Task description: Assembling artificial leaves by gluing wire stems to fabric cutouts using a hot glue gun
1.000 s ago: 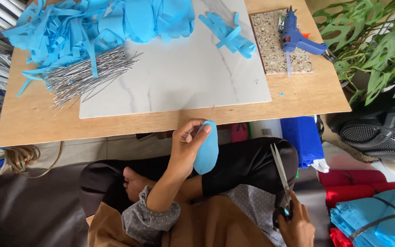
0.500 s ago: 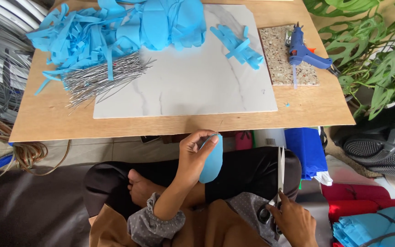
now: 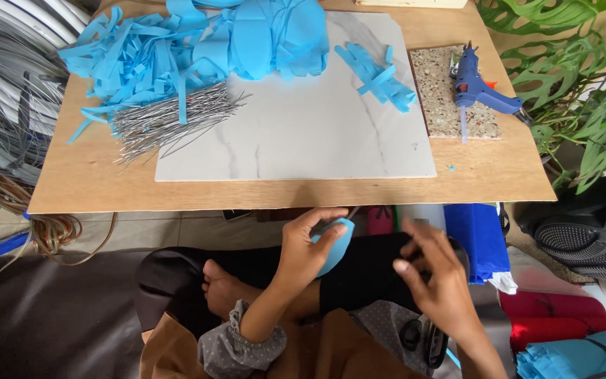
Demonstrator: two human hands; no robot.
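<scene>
Scissors (image 3: 422, 340) lie nearest, on the lap; right hand (image 3: 436, 281) is held open above them. Blue foam piece (image 3: 334, 245) is pinched in left hand (image 3: 303, 253). Farther, on the counter (image 3: 92, 182): white slab (image 3: 303, 140), wire bundle (image 3: 170, 123), glue gun (image 3: 478, 88)

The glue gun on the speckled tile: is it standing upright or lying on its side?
Lying on its side. The glue gun rests flat on the speckled tile, nozzle toward the table edge.

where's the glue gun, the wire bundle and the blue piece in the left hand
glue gun (image 3: 473, 88), head view, on its blue body
wire bundle (image 3: 170, 121), head view, middle of the grey wires
blue piece (image 3: 339, 242), head view, on the part showing past the left hand (image 3: 306, 249)
</scene>
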